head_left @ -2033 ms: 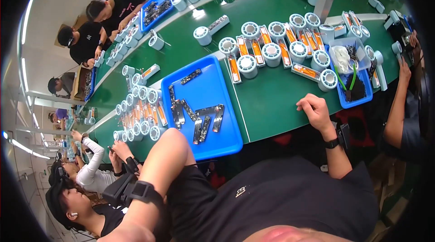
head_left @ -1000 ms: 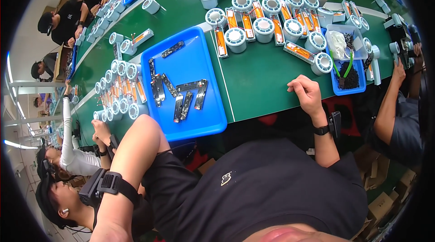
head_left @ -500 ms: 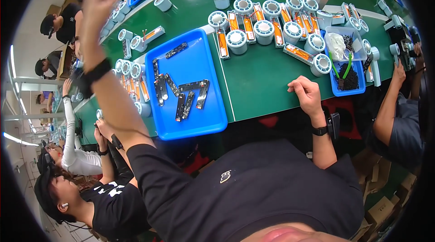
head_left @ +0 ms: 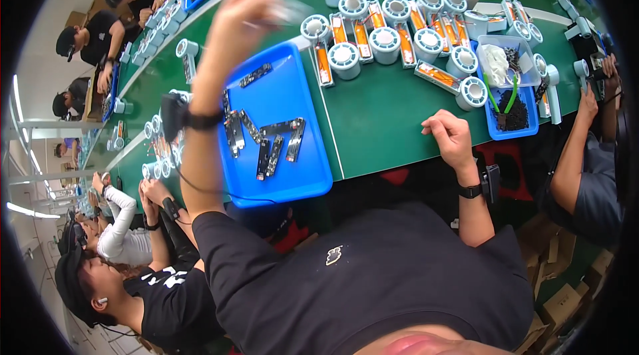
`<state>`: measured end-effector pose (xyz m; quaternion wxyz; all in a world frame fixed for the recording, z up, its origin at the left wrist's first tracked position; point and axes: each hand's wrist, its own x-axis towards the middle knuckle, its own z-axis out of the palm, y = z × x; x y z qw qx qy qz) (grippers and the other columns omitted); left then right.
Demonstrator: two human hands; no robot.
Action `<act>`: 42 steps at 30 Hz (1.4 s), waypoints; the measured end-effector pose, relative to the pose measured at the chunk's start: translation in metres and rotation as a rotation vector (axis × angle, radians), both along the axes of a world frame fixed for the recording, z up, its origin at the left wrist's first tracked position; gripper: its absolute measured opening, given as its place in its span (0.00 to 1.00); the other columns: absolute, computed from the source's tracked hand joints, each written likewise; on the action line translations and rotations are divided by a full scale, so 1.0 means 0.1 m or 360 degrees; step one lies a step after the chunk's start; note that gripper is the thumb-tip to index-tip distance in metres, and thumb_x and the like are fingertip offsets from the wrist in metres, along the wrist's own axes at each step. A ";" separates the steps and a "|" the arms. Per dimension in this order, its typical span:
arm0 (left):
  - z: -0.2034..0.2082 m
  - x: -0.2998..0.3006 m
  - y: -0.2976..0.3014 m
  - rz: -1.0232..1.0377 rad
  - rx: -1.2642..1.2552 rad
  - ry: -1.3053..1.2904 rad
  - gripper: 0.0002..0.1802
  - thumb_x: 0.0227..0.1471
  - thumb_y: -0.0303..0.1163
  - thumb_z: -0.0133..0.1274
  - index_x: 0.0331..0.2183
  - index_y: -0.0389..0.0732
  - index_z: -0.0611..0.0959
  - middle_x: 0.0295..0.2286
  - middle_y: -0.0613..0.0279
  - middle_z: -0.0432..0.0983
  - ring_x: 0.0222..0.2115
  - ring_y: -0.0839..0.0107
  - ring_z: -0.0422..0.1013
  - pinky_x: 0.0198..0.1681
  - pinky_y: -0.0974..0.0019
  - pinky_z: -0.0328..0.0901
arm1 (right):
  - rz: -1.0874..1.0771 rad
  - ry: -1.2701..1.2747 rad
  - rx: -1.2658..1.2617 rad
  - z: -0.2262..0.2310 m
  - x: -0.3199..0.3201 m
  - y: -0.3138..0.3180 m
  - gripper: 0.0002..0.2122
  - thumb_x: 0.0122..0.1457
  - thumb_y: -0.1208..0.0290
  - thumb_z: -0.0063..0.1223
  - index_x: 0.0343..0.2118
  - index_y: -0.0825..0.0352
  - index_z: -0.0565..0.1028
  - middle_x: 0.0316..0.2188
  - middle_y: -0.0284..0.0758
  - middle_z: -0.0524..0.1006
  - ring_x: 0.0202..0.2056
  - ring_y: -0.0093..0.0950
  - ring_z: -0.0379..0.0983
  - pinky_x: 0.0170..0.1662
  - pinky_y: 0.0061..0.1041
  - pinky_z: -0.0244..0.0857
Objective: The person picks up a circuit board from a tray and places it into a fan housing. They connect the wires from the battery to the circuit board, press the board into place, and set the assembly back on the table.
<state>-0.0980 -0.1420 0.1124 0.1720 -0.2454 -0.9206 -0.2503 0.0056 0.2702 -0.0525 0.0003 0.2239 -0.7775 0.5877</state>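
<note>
My left hand (head_left: pixel 241 25) is raised over the far end of the blue tray (head_left: pixel 293 185), its fingers closed on a pale thing (head_left: pixel 287 12) too smeared by motion to name. Several narrow black circuit boards (head_left: pixel 267 155) lie loose in that tray, below my left forearm. My right hand (head_left: pixel 449 137) stays loosely curled at the table's near edge, and I see nothing in it. Beyond it stand several light blue handheld fans (head_left: pixel 385 42) with opened handles that show orange battery cells (head_left: pixel 322 62).
At the right, a blue bin (head_left: pixel 512 130) of small dark parts holds green-handled pliers (head_left: pixel 511 97). Behind it sits a clear box (head_left: pixel 532 72) with a white cloth. Co-workers sit along the left; another person's hand (head_left: pixel 587 103) holds a fan at the right.
My left hand has swung right and toward me, from the far left to above the tray, now with a pale thing in its fingers. The right hand has not moved.
</note>
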 end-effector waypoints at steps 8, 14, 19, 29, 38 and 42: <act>-0.89 1.13 1.80 -0.0849 -0.1089 0.0104 0.14 0.44 0.32 0.61 0.37 0.52 0.84 0.34 0.72 0.80 0.49 0.64 0.72 0.69 0.49 0.55 | 0.0037 -0.0051 -0.0042 -0.08 -0.02 -0.01 0.10 0.67 0.75 0.50 0.33 0.75 0.80 0.25 0.38 0.79 0.28 0.25 0.76 0.33 0.23 0.68; -0.85 1.30 1.70 -0.0512 -0.0353 0.0307 0.15 0.46 0.28 0.60 0.40 0.48 0.84 0.37 0.67 0.80 0.47 0.61 0.72 0.65 0.49 0.59 | 0.0055 -0.0061 -0.0111 -0.11 -0.01 0.03 0.10 0.68 0.76 0.49 0.34 0.76 0.80 0.26 0.38 0.79 0.29 0.25 0.76 0.34 0.22 0.68; -0.63 1.44 0.63 0.0485 -0.0522 -0.0459 0.18 0.47 0.25 0.61 0.43 0.42 0.82 0.42 0.55 0.78 0.45 0.53 0.73 0.49 0.54 0.69 | 0.0091 -0.0011 -0.0050 -0.07 -0.02 0.09 0.12 0.70 0.74 0.47 0.35 0.76 0.79 0.28 0.36 0.78 0.30 0.23 0.75 0.35 0.20 0.67; -0.85 1.58 -0.10 0.0566 0.0051 -0.0510 0.12 0.49 0.21 0.63 0.36 0.37 0.78 0.34 0.54 0.74 0.37 0.55 0.74 0.42 0.59 0.69 | 0.0118 -0.0286 -0.0318 0.13 0.02 -0.02 0.07 0.66 0.78 0.51 0.41 0.75 0.78 0.30 0.35 0.78 0.30 0.22 0.74 0.34 0.21 0.66; -0.69 1.54 0.65 0.0709 0.0276 -0.0209 0.11 0.53 0.18 0.59 0.36 0.35 0.74 0.30 0.51 0.73 0.30 0.58 0.74 0.35 0.60 0.69 | 0.0343 0.0002 0.0306 0.53 0.19 -0.32 0.08 0.57 0.85 0.59 0.40 0.71 0.79 0.30 0.35 0.78 0.28 0.24 0.74 0.30 0.21 0.66; -0.68 1.59 0.72 0.0804 0.0639 -0.0591 0.10 0.54 0.21 0.59 0.36 0.35 0.74 0.29 0.51 0.75 0.29 0.59 0.75 0.33 0.59 0.69 | 0.0262 0.0159 0.0338 0.45 0.17 -0.32 0.07 0.57 0.85 0.59 0.38 0.71 0.79 0.30 0.36 0.78 0.26 0.24 0.73 0.29 0.22 0.65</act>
